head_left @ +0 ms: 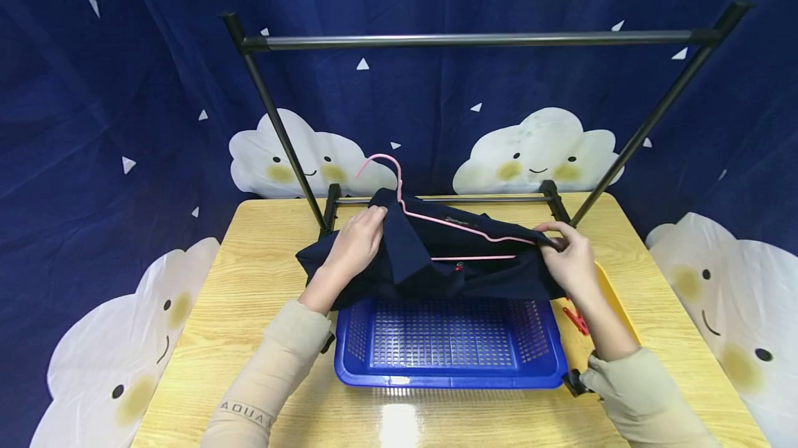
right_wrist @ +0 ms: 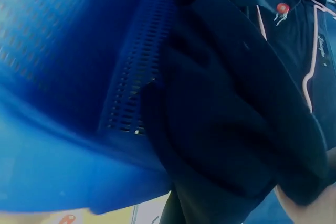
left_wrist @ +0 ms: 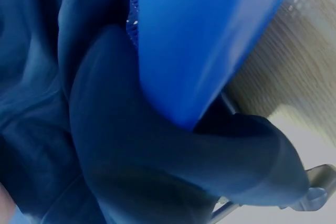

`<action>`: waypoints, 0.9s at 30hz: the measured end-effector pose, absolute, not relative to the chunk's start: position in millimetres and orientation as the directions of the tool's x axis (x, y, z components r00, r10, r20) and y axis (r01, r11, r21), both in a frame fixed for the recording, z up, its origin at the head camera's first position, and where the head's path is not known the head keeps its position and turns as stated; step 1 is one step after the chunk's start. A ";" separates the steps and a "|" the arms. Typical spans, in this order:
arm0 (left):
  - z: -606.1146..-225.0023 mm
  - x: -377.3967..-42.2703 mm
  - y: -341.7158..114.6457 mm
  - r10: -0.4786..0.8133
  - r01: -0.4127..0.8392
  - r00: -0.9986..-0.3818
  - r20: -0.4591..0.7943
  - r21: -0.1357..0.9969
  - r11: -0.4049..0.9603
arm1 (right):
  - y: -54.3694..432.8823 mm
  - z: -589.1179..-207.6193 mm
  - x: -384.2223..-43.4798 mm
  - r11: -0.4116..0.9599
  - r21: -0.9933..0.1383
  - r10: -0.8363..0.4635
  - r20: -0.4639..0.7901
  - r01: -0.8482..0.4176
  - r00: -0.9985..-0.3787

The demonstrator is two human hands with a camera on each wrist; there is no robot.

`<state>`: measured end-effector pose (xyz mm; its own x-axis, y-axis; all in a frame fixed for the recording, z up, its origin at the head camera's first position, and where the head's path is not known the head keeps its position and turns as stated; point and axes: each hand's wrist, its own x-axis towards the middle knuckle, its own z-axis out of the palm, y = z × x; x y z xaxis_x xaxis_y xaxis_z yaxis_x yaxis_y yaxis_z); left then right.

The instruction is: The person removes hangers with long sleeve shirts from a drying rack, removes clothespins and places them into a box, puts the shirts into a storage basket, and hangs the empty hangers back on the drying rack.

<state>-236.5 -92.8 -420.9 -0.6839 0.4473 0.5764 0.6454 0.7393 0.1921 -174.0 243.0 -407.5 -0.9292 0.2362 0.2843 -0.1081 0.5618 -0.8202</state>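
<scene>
A dark navy garment (head_left: pixel 411 275) with a collar hangs between both hands, partly over the blue basket (head_left: pixel 449 382). Inside its opening lies a pink hanger (head_left: pixel 458 226), its hook standing up above the cloth. My left hand (head_left: pixel 357 240) grips the fabric beside the hanger's neck. On the other side my right hand (head_left: pixel 570 257) pinches the garment near the hanger's right end. In the right wrist view, navy cloth (right_wrist: pixel 220 98) fills the middle, with part of the pink hanger (right_wrist: pixel 310 72) behind it. Navy folds (left_wrist: pixel 121 129) cover much of the left wrist view.
Behind the garment stands a rack with a metal top bar (head_left: pixel 467 40) and black posts. To the right, a yellow tray (head_left: pixel 614 299) holds a red clothespin (head_left: pixel 576 320), partly behind the right arm. Everything stands on a wooden table (head_left: pixel 262 268) before a dark blue curtain.
</scene>
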 end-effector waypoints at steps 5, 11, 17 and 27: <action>-418.2 -237.8 -94.7 0.443 0.664 -0.666 0.600 0.207 0.718 | 242.2 -401.2 -173.1 0.244 -0.966 0.268 0.147 -0.081 -0.952; -414.8 -237.5 -95.5 0.429 0.664 -0.665 0.610 0.221 0.714 | 245.3 -399.0 -172.8 -0.169 -0.985 0.206 -0.019 -0.017 -0.978; -410.8 -236.4 -95.7 0.408 0.646 -0.692 0.596 0.259 0.718 | 250.8 -398.4 -172.9 -0.360 -0.920 0.054 -0.184 0.153 -0.981; -405.9 -232.8 -94.8 0.373 0.614 -0.745 0.553 0.348 0.709 | 248.9 -406.3 -174.2 -0.511 -0.835 -0.118 -0.166 0.203 -0.979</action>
<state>-232.8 -94.8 -405.9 -0.7448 0.3731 0.5533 0.6136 0.7087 0.3481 -174.2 248.9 -406.3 -0.9790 -0.1177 -0.1662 0.2033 -0.5106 -0.8355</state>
